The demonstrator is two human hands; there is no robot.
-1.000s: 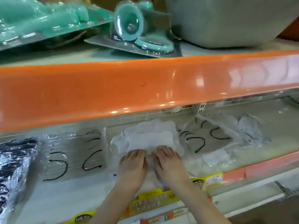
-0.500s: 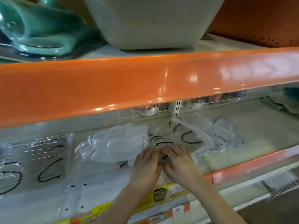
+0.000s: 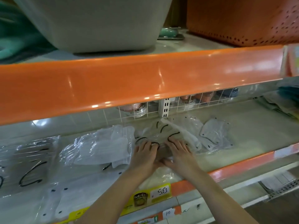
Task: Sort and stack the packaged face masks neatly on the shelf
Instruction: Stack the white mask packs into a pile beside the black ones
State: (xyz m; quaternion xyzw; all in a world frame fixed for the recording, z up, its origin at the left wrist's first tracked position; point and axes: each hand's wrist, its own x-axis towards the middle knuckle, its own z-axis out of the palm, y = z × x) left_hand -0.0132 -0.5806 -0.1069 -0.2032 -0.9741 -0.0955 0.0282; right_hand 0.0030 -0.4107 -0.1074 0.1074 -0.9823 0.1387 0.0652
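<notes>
Big orange shelf edge (image 3: pixel 145 81) across the top, hiding much of the space below. Above it, gray tub (image 3: pixel 95 21) in the middle and orange basket with holes (image 3: pixel 242 20) to the right. Below, pale lower shelf (image 3: pixel 242 126) with a white wire grid (image 3: pixel 202 101) along the back.

Spread over that shelf, many clear bags of face masks. Far left, grayish packs with black loops (image 3: pixel 30 165). Next, white mask pack (image 3: pixel 105 147), crinkly and shiny, just beside the left hand. Off to the right, another clear pack (image 3: pixel 213 135), lying flat alone.

In the middle, mask pack with black ear loops (image 3: pixel 161 136) under both hands, see-through and wrinkled. Left hand (image 3: pixel 144 157) and right hand (image 3: pixel 179 156) side by side, thumbs close, fingers a bit bent, pressing down flat on it. Not pinching, just pushing.

Down at the front edge, yellow price tag (image 3: pixel 152 196) with "5.0" on it.
</notes>
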